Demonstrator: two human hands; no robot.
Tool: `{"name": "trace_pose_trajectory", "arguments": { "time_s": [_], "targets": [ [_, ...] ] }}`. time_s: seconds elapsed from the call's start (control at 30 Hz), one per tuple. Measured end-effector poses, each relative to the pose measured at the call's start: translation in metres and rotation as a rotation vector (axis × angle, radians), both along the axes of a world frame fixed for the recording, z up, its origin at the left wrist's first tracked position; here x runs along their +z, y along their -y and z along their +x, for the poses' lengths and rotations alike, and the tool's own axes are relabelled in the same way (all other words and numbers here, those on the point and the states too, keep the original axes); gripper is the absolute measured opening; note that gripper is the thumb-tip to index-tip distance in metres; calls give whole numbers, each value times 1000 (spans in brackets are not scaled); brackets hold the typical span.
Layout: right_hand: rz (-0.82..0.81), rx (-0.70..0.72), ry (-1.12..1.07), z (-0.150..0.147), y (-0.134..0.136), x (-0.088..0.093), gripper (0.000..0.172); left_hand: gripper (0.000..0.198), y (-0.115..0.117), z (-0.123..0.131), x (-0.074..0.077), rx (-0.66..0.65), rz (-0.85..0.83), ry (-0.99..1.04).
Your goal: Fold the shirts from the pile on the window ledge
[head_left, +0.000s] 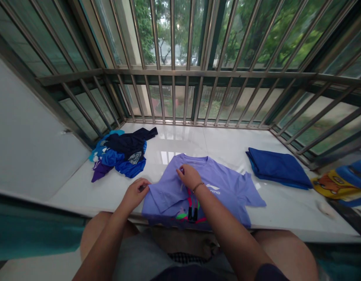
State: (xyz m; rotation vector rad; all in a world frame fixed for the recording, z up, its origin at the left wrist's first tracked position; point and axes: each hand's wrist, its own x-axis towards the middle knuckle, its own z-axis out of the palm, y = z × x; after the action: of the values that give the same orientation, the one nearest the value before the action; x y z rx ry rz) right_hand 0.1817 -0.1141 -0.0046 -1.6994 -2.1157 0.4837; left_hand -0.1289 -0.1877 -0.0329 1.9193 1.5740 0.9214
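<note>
Hands: the left hand (135,194) and the right hand (190,176) are apart, each pinching cloth between fingers and thumb.
Left hand: at the shirt's 9 o'clock edge, gripping a folded-over corner.
Right hand: at the shirt's 11 o'clock, near the collar, with a thin bracelet (197,186) on its wrist.
Main item: a lavender T-shirt (220,191) lies flat at the near edge of the white stone bench (227,144), directly under and to the 3 o'clock side of both hands.
Progress: the shirt's left side is folded inward across the front; its right sleeve still spreads out flat at 3 o'clock.
Done: a folded royal-blue garment (276,168) sits in a neat stack at the shirt's 3 o'clock.
Left: a heap of blue and purple clothes (122,152) lies crumpled and unfolded at the shirt's 10 o'clock.
Surroundings: metal window bars (172,39) run along the bench's 12 o'clock side; a yellow cartoon-print item (333,185) lies past the stack at 3 o'clock.
</note>
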Motion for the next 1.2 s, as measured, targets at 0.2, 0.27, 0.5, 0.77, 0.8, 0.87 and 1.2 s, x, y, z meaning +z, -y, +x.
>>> {"name": "trace_pose_trajectory", "arguments": {
  "time_s": [0.2, 0.27, 0.5, 0.77, 0.8, 0.87, 1.2],
  "targets": [
    [9, -25, -25, -2, -3, -13, 17, 23, -7, 9, -4, 175, 27, -10],
    [7, -23, -42, 1, -1, -14, 17, 24, 0, 19, 0, 159, 94, -40],
    [4, -22, -92, 3, -1, -14, 15, 28, 29, 53, 3, -131, 171, -318],
    [-12, -17, -119, 5, 1, -13, 12, 31, 36, 39, -3, -130, 179, -336],
    [-13, -19, -121, 5, 1, -13, 12, 36, 39, 42, -3, -151, 187, -333],
    [-16, -24, -123, 5, 0, -13, 12, 49, 47, 53, -3, -201, 195, -337],
    [-33, -18, -101, 7, -1, -13, 29, 20, 49, 104, -9, -144, 80, -96]
  ]
}}
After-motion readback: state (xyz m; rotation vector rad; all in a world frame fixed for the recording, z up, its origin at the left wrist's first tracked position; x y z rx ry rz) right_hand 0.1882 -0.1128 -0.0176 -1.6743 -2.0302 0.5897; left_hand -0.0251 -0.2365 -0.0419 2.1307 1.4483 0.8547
